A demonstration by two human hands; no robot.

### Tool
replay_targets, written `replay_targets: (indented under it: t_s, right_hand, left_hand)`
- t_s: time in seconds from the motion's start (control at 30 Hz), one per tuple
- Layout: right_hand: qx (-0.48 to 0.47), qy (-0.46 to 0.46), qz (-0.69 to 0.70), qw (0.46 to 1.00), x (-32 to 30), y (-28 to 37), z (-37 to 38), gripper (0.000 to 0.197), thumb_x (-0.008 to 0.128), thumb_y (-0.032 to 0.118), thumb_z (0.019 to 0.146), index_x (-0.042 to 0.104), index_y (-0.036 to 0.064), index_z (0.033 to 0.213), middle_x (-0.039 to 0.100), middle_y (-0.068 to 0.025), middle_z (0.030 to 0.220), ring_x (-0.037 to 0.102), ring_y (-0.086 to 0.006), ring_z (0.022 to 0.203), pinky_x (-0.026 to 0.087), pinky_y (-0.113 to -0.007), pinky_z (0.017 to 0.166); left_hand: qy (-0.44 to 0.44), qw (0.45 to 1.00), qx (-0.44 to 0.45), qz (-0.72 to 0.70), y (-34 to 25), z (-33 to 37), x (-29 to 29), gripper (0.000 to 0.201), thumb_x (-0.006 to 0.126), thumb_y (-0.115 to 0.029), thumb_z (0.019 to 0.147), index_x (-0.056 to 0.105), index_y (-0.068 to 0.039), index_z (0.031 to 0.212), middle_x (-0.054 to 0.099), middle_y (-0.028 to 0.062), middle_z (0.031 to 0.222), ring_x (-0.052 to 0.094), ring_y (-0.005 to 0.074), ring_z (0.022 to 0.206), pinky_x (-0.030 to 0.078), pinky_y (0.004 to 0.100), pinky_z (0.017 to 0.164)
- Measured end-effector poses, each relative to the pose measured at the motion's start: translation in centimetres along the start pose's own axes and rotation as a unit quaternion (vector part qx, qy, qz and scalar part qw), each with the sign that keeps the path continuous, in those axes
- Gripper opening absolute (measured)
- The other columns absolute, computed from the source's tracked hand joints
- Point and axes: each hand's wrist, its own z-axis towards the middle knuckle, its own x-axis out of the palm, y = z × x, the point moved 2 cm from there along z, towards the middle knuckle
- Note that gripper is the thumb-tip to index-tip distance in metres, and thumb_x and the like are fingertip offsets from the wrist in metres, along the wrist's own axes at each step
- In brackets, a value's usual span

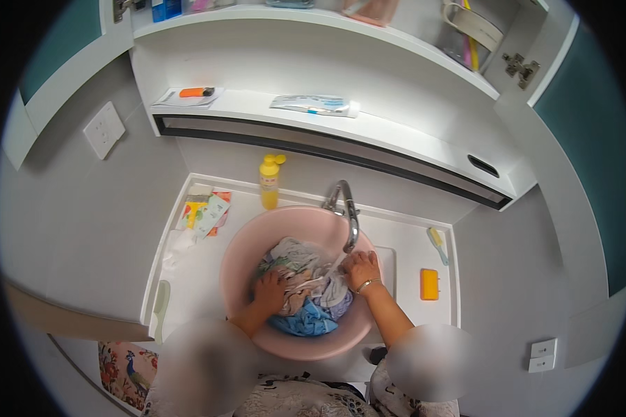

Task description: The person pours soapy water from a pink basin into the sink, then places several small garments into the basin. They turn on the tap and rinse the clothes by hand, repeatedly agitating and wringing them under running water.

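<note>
Sideways runs the long axis of the blue cloth (306,322), left hand (270,290) splayed on laundry (295,254), right hand (361,270) unclear in grip.

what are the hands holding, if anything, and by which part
It cannot be told: the left hand lies on the wet-looking clothes in the pink basin, the right hand is below the faucet, and neither shows a clear grip.
</note>
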Motion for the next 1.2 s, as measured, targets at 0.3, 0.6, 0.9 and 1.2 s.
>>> replay_targets:
  t_s: [0.3, 0.6, 0.9, 1.2]
  right_hand:
    - [0.032, -0.134, 0.064, 0.988, -0.7, -2.4, -3.7, 0.072, 0.064, 0.010, 0.072, 0.033, 0.0115, 0.138, 0.012, -0.0196, 0.147, 0.024, -0.0359, 0.131, 0.021, -0.046, 0.108]
    - [0.170, -0.153, 0.294, 0.928, 2.0, -4.0, -3.3, 0.073, 0.060, 0.009, 0.077, 0.021, -0.0011, 0.138, 0.034, -0.0262, 0.135, 0.037, -0.0396, 0.122, 0.031, -0.040, 0.104]
    - [0.162, -0.224, 0.352, 0.894, 3.2, -5.1, -4.2, 0.063, 0.058, 0.010, 0.077, 0.033, -0.0003, 0.134, 0.045, -0.0259, 0.126, 0.045, -0.0393, 0.116, 0.037, -0.040, 0.099]
    - [0.170, -0.188, 0.365, 0.896, 2.3, -3.9, -3.6, 0.068, 0.061, 0.014, 0.077, 0.028, 0.0011, 0.136, 0.043, -0.0264, 0.126, 0.043, -0.0402, 0.117, 0.036, -0.040, 0.100]
  left_hand:
    - [-0.086, 0.993, 0.038, -0.070, -5.0, 2.0, -0.2, 0.040, 0.059, -0.019, 0.078, 0.052, -0.003, 0.114, 0.046, 0.0170, 0.117, 0.041, 0.0368, 0.111, 0.039, 0.0501, 0.087]
    - [-0.079, 0.965, 0.043, -0.248, -8.6, 7.4, -1.8, 0.019, 0.057, -0.016, 0.080, 0.061, -0.004, 0.094, 0.055, 0.0165, 0.097, 0.054, 0.0369, 0.094, 0.045, 0.0428, 0.082]
    - [-0.198, 0.885, -0.063, -0.417, -13.7, 14.3, -2.1, 0.018, 0.057, -0.018, 0.080, 0.060, -0.002, 0.087, 0.061, 0.0192, 0.085, 0.058, 0.0369, 0.082, 0.047, 0.0423, 0.071]
    - [0.008, 0.822, -0.071, -0.565, -9.7, 16.9, 6.0, 0.011, 0.053, -0.015, 0.084, 0.056, -0.005, 0.088, 0.055, 0.0067, 0.065, 0.055, 0.0222, 0.062, 0.046, 0.0346, 0.060]
